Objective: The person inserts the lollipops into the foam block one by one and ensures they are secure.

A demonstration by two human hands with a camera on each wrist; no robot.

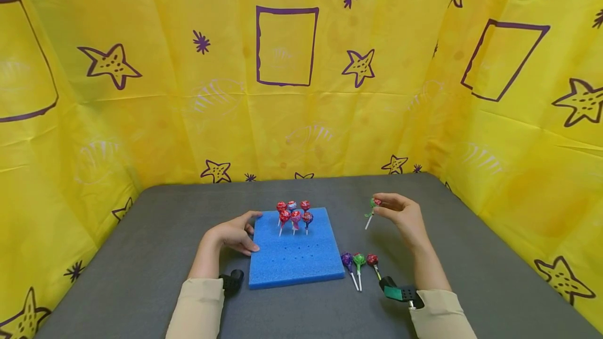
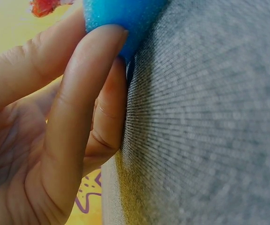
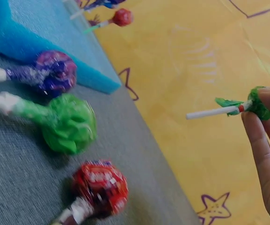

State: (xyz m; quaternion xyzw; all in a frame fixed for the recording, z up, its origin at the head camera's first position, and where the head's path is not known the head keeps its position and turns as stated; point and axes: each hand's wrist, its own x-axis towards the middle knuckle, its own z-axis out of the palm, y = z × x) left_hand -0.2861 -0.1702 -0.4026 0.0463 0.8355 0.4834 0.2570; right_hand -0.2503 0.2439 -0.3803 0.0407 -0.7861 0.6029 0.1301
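A blue foam board lies on the table, with several wrapped lollipops upright in its far half and rows of small holes in its near half. My left hand is at the board's left edge; in the left wrist view its thumb and fingers pinch the blue foam. Right of the board, my right hand is raised above the table. Its thumb and fingertips grip a green-wrapped lollipop by the head, the white stick pointing down and left.
Beside the board's near right corner lie a purple lollipop, a green one and a red one. The dark grey table ends at yellow curtains with purple drawings. Black wrist devices sit on both forearms.
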